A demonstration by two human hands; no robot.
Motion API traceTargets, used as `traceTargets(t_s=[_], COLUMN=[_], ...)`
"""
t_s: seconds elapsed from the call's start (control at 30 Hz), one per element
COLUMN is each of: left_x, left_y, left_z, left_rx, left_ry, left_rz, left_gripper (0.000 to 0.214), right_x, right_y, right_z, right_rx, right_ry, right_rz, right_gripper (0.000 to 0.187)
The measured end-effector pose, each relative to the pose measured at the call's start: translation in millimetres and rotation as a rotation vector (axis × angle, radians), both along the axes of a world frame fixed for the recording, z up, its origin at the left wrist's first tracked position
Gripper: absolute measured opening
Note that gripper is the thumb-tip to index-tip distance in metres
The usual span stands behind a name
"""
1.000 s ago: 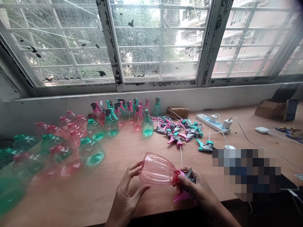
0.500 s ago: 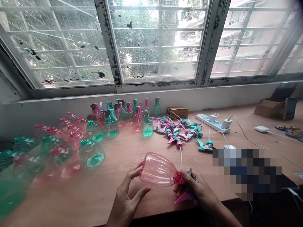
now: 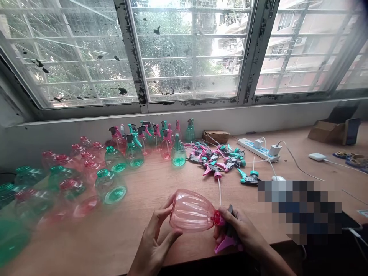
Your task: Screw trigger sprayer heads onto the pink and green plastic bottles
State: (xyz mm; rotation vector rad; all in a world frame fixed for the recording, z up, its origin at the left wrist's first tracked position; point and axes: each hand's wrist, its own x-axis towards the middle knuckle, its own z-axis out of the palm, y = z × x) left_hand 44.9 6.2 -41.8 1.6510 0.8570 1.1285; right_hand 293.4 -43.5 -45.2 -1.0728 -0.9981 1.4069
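A clear pink bottle (image 3: 192, 211) is held sideways above the table, its neck pointing right. My left hand (image 3: 159, 232) is closed around its base end, thumb below and fingers on the far side. At the neck, my right hand (image 3: 237, 226) grips a pink and black trigger sprayer head (image 3: 227, 242), whose collar meets the bottle's mouth. The fingers partly hide this sprayer. Just beyond, a pile of loose pink, green and black sprayer heads (image 3: 217, 157) lies with thin tubes sticking out; one tube runs down behind the right hand.
Several open pink and green bottles (image 3: 111, 189) crowd the left side. Along the wall stand bottles with sprayers fitted (image 3: 134, 153). A white power strip (image 3: 258, 149) with plugs and cables lies right of the pile. Farther right are a cardboard box (image 3: 326, 130) and a blurred-out patch.
My left thumb and fingers have closed in on the bottle's base. The bottle and sprayer have dropped slightly, tipping a little closer to level.
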Motion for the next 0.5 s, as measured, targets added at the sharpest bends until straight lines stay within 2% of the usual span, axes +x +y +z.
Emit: traceTargets(t_s=[0.07, 0.2, 0.3, 0.37, 0.5], left_x=[0, 6, 18, 24, 20], left_y=[-3, -14, -27, -35, -39], left_z=[2.2, 9.5, 15.3, 16.5, 11.7], left_rx=[0.021, -0.043, -0.081, -0.044, 0.304], left_ry=[-0.017, -0.088, -0.046, -0.003, -0.038], left_rz=[-0.024, -0.012, 0.098, 0.174, 0.211], left_gripper=[0.046, 0.088, 0.082, 0.067, 0.058], right_x=[0, -2, -6, -9, -17], right_y=[-1, -6, -11, -15, -23], right_z=[-3.4, -10.4, -14.8, -16.4, -13.4], right_rx=[0.029, 0.089, 0.110, 0.054, -0.105], right_ry=[0.030, 0.002, 0.003, 0.055, 0.132], right_rz=[-0.009, 0.008, 0.002, 0.015, 0.077], right_gripper=[0.049, 0.039, 0.039, 0.042, 0.045])
